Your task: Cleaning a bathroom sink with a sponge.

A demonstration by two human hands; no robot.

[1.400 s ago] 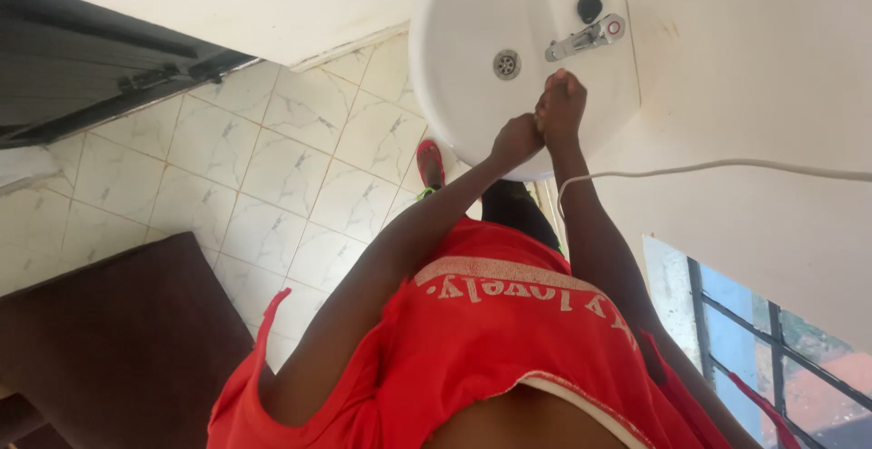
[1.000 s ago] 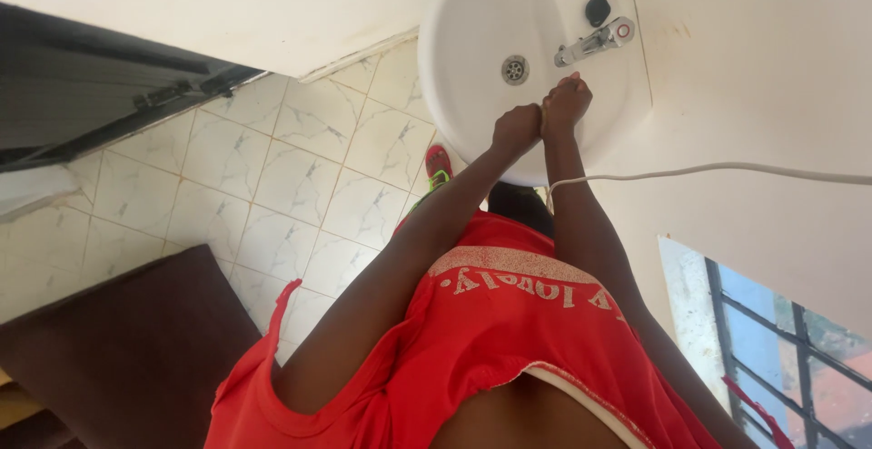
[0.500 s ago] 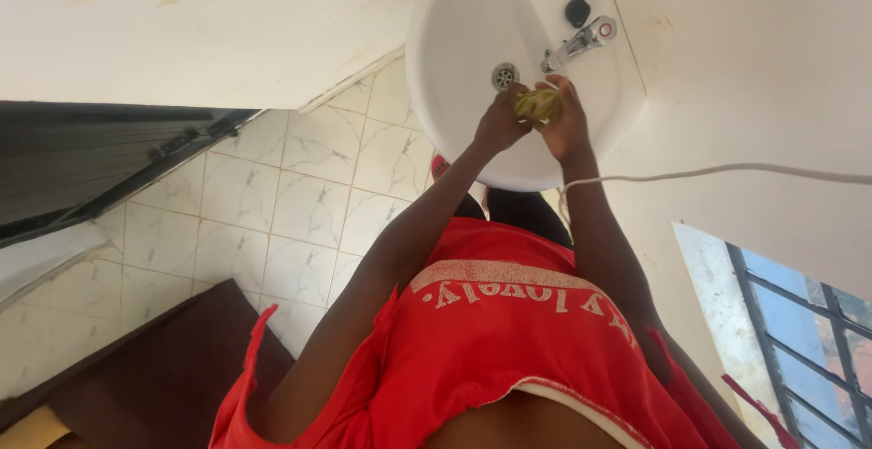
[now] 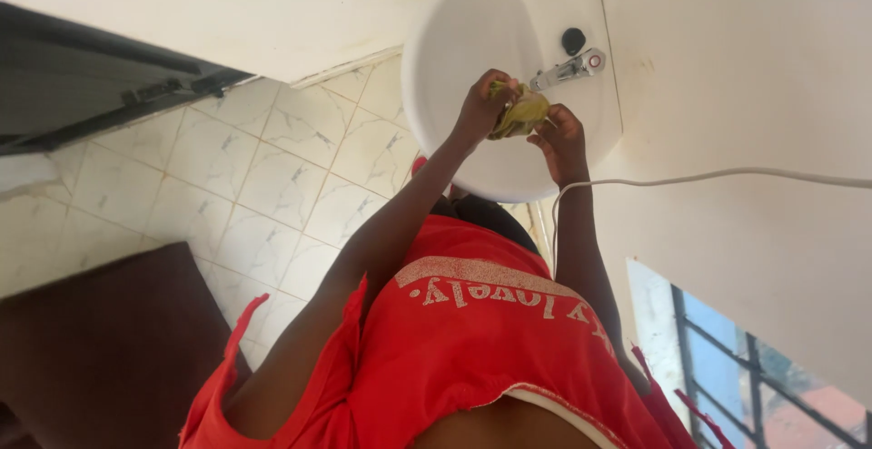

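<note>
A crumpled yellow-green cloth [image 4: 520, 113] sits over the white basin [image 4: 472, 27], just below the chrome tap [image 4: 568, 69] and above the bowl's near half. The left hand [image 4: 481, 104] is clamped on the cloth's upper left portion, fingers curled over it; the right hand [image 4: 561, 136] grips its lower right side from beneath, fingers closed against the fabric. Both hands stand well inside the basin rim, with open bowl to the left and toward the near edge. The tap spout is just beside the cloth; contact cannot be told. A black plug [image 4: 573, 40] lies behind the tap. A white cable [image 4: 708, 177] crosses near the right forearm. Tiled floor [image 4: 227, 177] lies open to the left. Against half a second earlier, the cloth is pulled wider between the hands, and it now covers the drain.
</note>
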